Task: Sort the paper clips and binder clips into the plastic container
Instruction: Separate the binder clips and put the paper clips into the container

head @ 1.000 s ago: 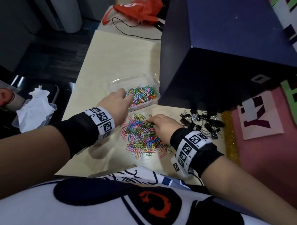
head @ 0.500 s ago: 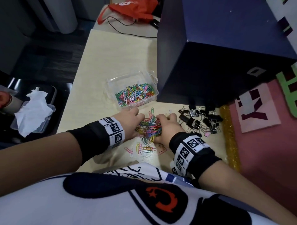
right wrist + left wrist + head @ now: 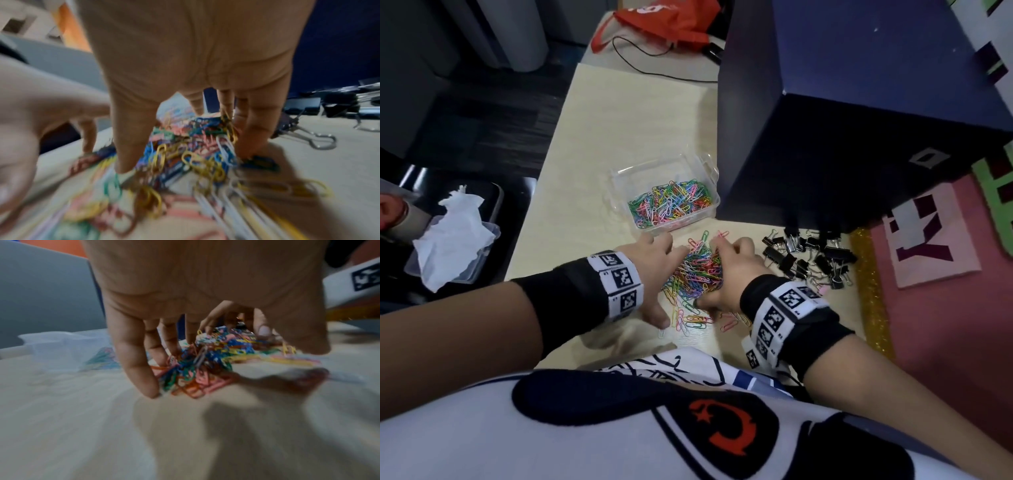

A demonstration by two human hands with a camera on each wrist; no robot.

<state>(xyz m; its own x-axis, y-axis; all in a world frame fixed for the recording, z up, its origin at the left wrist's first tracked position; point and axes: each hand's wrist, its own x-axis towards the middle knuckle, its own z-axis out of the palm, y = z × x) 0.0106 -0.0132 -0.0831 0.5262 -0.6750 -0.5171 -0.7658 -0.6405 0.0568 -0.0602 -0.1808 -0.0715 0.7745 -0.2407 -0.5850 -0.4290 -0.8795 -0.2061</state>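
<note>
- Gathering loose paper clips (image 3: 697, 270) is the step in hand: both hands cup the coloured heap from opposite sides on the surface (image 3: 619, 137).
- Left hand (image 3: 650, 263): fingers extended downward, tips pressing against the heap's edge; nothing enclosed.
- Right hand (image 3: 732, 270): fingers likewise nearly straight, tips planted in the clips; no clip visibly pinched.
- Plastic container (image 3: 664, 202) stands just beyond the heap, partly filled with paper clips.
- Binder clips (image 3: 808, 255) lie in a separate group right of the heap, untouched.
- Judgement: next move calls for squeezing the heap together, lifting it and carrying it over the container rim; stray clips near the person remain to collect.
</note>
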